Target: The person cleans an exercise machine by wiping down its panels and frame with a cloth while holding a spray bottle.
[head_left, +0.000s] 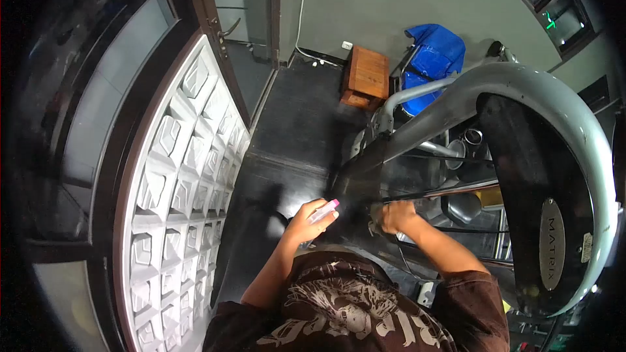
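Observation:
A clear bottle with a pink cap (324,210) is in my left hand (309,223), its fingers wrapped round it and the cap pointing up and to the right. On the right, my right hand (397,216) is closed against the dark lower part of the grey machine frame (417,129). A greyish cloth-like thing (375,218) shows at its fingers, partly hidden by the hand. The machine's black panel bears a "MATRIX" plate (551,244).
A white moulded panel (189,202) stands along the left, near a door with a handle (228,29). Beyond the machine are a wooden stool (367,75) and a chair with blue cloth (435,55) by the wall. A white cable runs down the wall.

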{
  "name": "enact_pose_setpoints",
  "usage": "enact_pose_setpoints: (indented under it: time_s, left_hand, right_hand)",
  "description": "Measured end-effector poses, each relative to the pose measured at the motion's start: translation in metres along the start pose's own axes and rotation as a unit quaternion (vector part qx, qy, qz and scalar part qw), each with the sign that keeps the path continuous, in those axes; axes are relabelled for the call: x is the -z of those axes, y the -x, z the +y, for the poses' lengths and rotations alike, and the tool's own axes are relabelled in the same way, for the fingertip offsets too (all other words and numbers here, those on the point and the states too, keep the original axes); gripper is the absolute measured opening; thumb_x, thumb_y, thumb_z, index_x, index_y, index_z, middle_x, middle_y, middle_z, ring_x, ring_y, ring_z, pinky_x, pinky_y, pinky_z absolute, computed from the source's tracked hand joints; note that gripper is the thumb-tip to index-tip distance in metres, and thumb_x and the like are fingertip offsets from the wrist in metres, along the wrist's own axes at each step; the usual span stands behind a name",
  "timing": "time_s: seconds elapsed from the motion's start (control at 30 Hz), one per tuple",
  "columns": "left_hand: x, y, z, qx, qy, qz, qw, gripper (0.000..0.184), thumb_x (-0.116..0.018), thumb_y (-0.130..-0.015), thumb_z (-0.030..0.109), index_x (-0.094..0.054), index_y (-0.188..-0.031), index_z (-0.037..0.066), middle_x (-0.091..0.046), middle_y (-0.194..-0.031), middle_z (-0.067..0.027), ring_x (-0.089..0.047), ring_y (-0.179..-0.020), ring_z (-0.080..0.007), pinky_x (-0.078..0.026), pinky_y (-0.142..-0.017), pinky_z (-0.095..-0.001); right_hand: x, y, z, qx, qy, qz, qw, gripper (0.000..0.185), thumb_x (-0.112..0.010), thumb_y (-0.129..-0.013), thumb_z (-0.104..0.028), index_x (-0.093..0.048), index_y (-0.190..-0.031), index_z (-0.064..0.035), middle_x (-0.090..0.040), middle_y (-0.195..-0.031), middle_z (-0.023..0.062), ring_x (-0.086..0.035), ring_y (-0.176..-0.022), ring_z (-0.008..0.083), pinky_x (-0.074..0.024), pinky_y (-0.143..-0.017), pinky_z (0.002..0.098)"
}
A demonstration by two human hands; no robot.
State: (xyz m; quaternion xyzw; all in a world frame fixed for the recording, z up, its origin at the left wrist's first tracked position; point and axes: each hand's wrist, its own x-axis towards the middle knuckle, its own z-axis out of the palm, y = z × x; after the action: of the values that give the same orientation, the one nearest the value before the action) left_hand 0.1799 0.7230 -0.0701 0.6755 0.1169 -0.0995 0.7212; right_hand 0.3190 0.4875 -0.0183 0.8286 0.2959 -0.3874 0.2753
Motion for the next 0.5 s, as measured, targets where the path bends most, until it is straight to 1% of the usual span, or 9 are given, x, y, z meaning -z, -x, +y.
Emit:
enact_pose_setpoints:
  time_s: [0.03,0.1,0.17,0.2,0.3,0.37,0.4,0.43,0.5]
  left_hand:
    - [0.002,-0.005,0.001,0.004,-0.008,-0.011,1.000,0.027,-0.072,-0.093,0.032,-0.066,-0.100,0.007,-0.061,-0.071,-0.0001,-0.058,-0.063,-0.0087,-0.046,-0.059,-0.0275]
    - [0.005,-0.014,0.000,-0.052,-0.035,-0.016,0.998,0.023,-0.072,-0.093,0.027,-0.065,-0.097,0.005,-0.060,-0.071,-0.0004,-0.058,-0.060,-0.0089,-0.047,-0.056,-0.0279]
    - [0.007,-0.020,-0.006,-0.104,-0.059,-0.016,0.993,0.020,-0.071,-0.093,0.022,-0.063,-0.094,0.004,-0.060,-0.070,-0.0007,-0.058,-0.056,-0.0090,-0.047,-0.052,-0.0283]
    - [0.009,-0.023,-0.009,-0.107,-0.069,-0.014,0.992,0.020,-0.071,-0.093,0.022,-0.063,-0.093,0.004,-0.059,-0.069,-0.0006,-0.057,-0.056,-0.0090,-0.046,-0.051,-0.0281]
    - [0.015,-0.032,-0.022,-0.100,-0.053,-0.033,0.993,0.023,-0.072,-0.093,0.025,-0.063,-0.093,0.004,-0.059,-0.069,-0.0005,-0.057,-0.056,-0.0088,-0.046,-0.051,-0.0274]
    - [0.019,-0.029,-0.014,-0.073,-0.051,-0.033,0.995,0.027,-0.072,-0.092,0.030,-0.064,-0.092,0.004,-0.060,-0.070,-0.0026,-0.054,-0.062,-0.0101,-0.045,-0.058,-0.0293]
    - [0.022,-0.027,-0.012,-0.059,-0.050,-0.031,0.997,0.029,-0.073,-0.092,0.032,-0.065,-0.091,0.005,-0.060,-0.070,-0.0036,-0.052,-0.065,-0.0107,-0.045,-0.061,-0.0303]
    - [0.025,-0.026,-0.013,-0.063,-0.052,-0.025,0.996,0.030,-0.073,-0.091,0.033,-0.065,-0.092,0.005,-0.060,-0.071,-0.0038,-0.052,-0.065,-0.0107,-0.045,-0.061,-0.0305]
    - [0.032,-0.023,-0.016,-0.069,-0.052,-0.011,0.996,0.031,-0.073,-0.091,0.035,-0.065,-0.092,0.005,-0.060,-0.071,-0.0041,-0.052,-0.065,-0.0107,-0.045,-0.060,-0.0309]
  right_hand:
    - [-0.006,-0.005,-0.007,0.023,0.040,-0.073,0.996,0.044,-0.056,-0.091,-0.033,-0.067,-0.125,-0.0081,-0.060,-0.139,0.0147,-0.063,-0.121,0.0297,-0.0516,-0.097,0.0438]
    - [-0.002,-0.002,-0.013,0.019,0.024,-0.129,0.991,0.046,-0.058,-0.090,-0.034,-0.067,-0.126,-0.0081,-0.061,-0.138,0.0130,-0.063,-0.122,0.0301,-0.0515,-0.098,0.0430]
    - [0.008,-0.008,-0.005,0.081,-0.034,-0.118,0.989,0.050,-0.061,-0.089,-0.039,-0.066,-0.127,-0.0058,-0.063,-0.133,0.0175,-0.061,-0.122,0.0313,-0.0496,-0.100,0.0427]
    - [0.013,-0.011,0.001,0.111,-0.065,-0.112,0.985,0.053,-0.062,-0.089,-0.041,-0.065,-0.127,-0.0047,-0.064,-0.131,0.0198,-0.061,-0.122,0.0319,-0.0487,-0.101,0.0426]
    - [0.019,-0.030,0.021,0.057,-0.150,-0.013,0.987,0.052,-0.064,-0.087,-0.044,-0.068,-0.122,-0.0061,-0.066,-0.124,0.0225,-0.062,-0.119,0.0333,-0.0499,-0.100,0.0413]
    - [0.026,-0.060,0.036,-0.078,-0.194,0.050,0.977,0.050,-0.065,-0.085,-0.048,-0.069,-0.123,-0.0155,-0.068,-0.119,0.0225,-0.062,-0.116,0.0364,-0.0500,-0.099,0.0441]
    - [0.042,-0.057,0.035,-0.114,-0.229,0.123,0.959,0.050,-0.066,-0.084,-0.049,-0.068,-0.124,-0.0181,-0.068,-0.118,0.0228,-0.062,-0.116,0.0368,-0.0501,-0.099,0.0450]
    - [0.058,-0.053,0.034,-0.148,-0.261,0.194,0.934,0.051,-0.067,-0.084,-0.050,-0.068,-0.125,-0.0207,-0.068,-0.116,0.0231,-0.063,-0.115,0.0371,-0.0501,-0.099,0.0460]
    - [0.077,-0.064,0.036,-0.131,-0.317,0.239,0.908,0.052,-0.069,-0.081,-0.046,-0.070,-0.116,-0.0060,-0.067,-0.118,0.0248,-0.066,-0.110,0.0393,-0.0523,-0.096,0.0466]
